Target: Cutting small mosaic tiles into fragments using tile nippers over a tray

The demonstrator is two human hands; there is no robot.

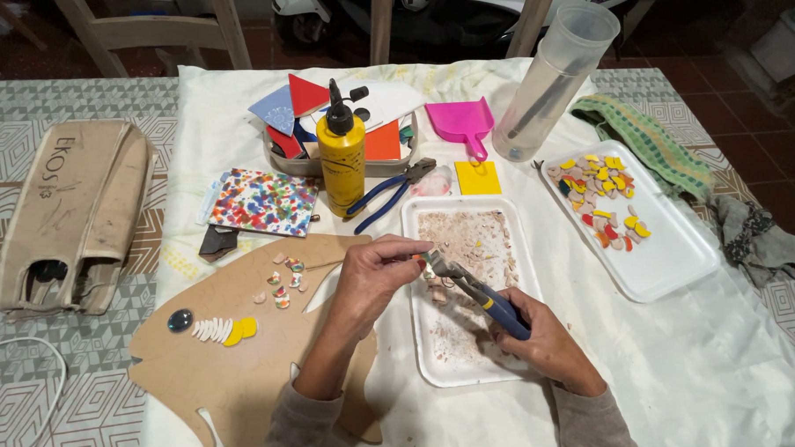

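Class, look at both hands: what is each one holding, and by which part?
The right hand grips blue-handled metal nippers by the handles. The left hand pinches a small tile piece at the nipper jaws; its held edge cannot be told.

Landmark: white foam tray (515, 246), matt, dusted with rough tile crumbs; above it, nippers (470, 287) of dull metal with blue rubbery grips; left of it, fish cut-out (235, 370) of matt brown fibreboard bearing glossy tile chips (281, 285); behind it, glossy yellow plastic bottle (342, 164); beneath it, creased white cloth (728, 362).
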